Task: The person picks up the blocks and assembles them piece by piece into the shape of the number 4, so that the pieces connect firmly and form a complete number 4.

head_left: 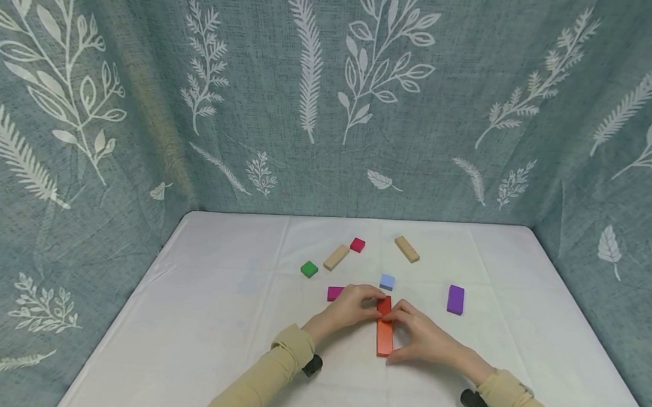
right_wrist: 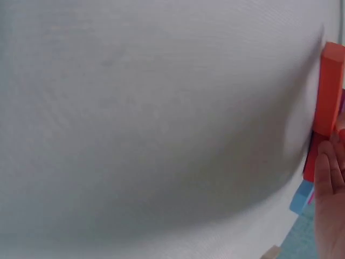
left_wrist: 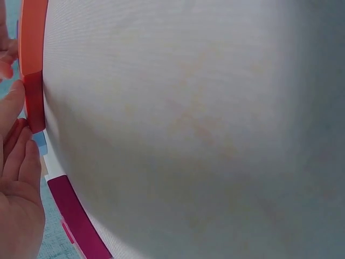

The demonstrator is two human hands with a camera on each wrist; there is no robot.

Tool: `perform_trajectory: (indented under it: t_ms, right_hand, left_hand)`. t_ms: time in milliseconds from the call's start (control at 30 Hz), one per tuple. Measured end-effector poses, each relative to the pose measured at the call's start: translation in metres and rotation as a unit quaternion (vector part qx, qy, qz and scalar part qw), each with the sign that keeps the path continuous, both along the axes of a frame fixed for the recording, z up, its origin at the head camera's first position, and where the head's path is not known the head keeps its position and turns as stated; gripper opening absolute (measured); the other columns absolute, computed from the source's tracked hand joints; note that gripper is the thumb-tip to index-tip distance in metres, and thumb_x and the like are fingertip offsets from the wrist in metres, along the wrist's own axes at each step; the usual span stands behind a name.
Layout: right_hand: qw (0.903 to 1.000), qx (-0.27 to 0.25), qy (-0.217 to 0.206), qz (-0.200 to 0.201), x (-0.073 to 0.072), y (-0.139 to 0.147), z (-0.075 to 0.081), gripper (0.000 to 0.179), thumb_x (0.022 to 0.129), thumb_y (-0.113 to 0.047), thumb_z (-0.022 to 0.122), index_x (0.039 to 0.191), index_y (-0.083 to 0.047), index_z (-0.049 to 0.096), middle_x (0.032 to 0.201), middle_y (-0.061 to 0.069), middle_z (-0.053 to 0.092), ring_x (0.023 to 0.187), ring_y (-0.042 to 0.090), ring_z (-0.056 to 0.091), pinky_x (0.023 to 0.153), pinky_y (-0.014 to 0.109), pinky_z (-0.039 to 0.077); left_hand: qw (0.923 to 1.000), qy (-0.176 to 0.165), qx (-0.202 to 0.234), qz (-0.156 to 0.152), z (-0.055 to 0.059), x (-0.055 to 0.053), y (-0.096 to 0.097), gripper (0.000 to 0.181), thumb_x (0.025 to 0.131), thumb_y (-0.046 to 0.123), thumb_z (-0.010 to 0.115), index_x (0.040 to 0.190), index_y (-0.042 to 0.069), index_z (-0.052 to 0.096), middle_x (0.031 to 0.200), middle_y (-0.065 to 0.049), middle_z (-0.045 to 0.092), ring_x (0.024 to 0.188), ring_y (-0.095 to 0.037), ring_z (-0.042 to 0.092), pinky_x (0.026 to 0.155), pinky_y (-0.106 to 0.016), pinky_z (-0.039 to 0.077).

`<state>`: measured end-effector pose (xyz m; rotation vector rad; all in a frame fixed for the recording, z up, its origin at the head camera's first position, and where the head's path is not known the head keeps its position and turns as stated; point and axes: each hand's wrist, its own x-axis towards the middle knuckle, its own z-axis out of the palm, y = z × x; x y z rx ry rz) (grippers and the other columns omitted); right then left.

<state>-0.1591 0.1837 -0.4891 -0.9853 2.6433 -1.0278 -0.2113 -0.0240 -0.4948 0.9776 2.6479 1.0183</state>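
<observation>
A red block [head_left: 385, 304] and a longer orange block [head_left: 384, 338] lie end to end in one line on the white table. My left hand [head_left: 355, 306] holds the red block from the left, thumb near the joint and fingers at its far end. From the right, my right hand [head_left: 421, 335] spans the orange block, with the index fingertip by the joint and the thumb at the near end. Beyond the red block's far end lies a light blue block [head_left: 387, 282]. A magenta block [head_left: 335, 293] sits behind my left hand, partly hidden by it.
Farther back are a green block [head_left: 309, 269], two plain wooden blocks [head_left: 336, 258] and a crimson block [head_left: 358, 245]. A purple block [head_left: 455, 299] lies to the right. Patterned teal cloth [head_left: 327, 167] hangs behind the table [head_left: 220, 295] and on both sides.
</observation>
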Motion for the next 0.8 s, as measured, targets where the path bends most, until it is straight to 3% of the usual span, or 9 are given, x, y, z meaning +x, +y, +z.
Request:
perform_trajectory:
  t_ms: [400, 633, 800]
  right_hand:
    - [0.9970, -0.066, 0.032, -0.025, -0.017, 0.012, 0.012, 0.049, 0.074, -0.019, 0.081, 0.116, -0.004, 0.060, 0.109, 0.009, 0.063, 0.098, 0.027, 0.061, 0.086, 0.041, 0.054]
    - [0.9904, -0.103, 0.051, -0.077, -0.030, 0.016, 0.016, 0.043, 0.077, -0.014, 0.078, 0.114, -0.001, 0.062, 0.108, 0.014, 0.065, 0.097, 0.031, 0.063, 0.086, 0.039, 0.055]
    - [0.9858, -0.122, 0.031, -0.111, -0.041, 0.017, 0.017, 0.042, 0.079, -0.015, 0.077, 0.115, 0.000, 0.061, 0.111, 0.017, 0.065, 0.100, 0.032, 0.063, 0.089, 0.040, 0.053]
  left_hand:
    - [1.0000, -0.004, -0.001, -0.003, 0.000, 0.000, 0.000, 0.036, 0.083, 0.017, 0.073, 0.117, 0.008, 0.067, 0.115, -0.002, 0.069, 0.109, -0.014, 0.063, 0.095, -0.021, 0.049]
    - [1.0000, -0.007, 0.005, -0.004, -0.001, 0.000, -0.001, 0.036, 0.083, 0.016, 0.073, 0.117, 0.007, 0.066, 0.116, -0.004, 0.069, 0.110, -0.015, 0.063, 0.094, -0.022, 0.050]
    - [0.9998, -0.016, 0.010, 0.001, -0.003, 0.002, -0.001, 0.036, 0.082, 0.016, 0.074, 0.117, 0.007, 0.067, 0.116, -0.004, 0.069, 0.111, -0.016, 0.063, 0.095, -0.023, 0.050]
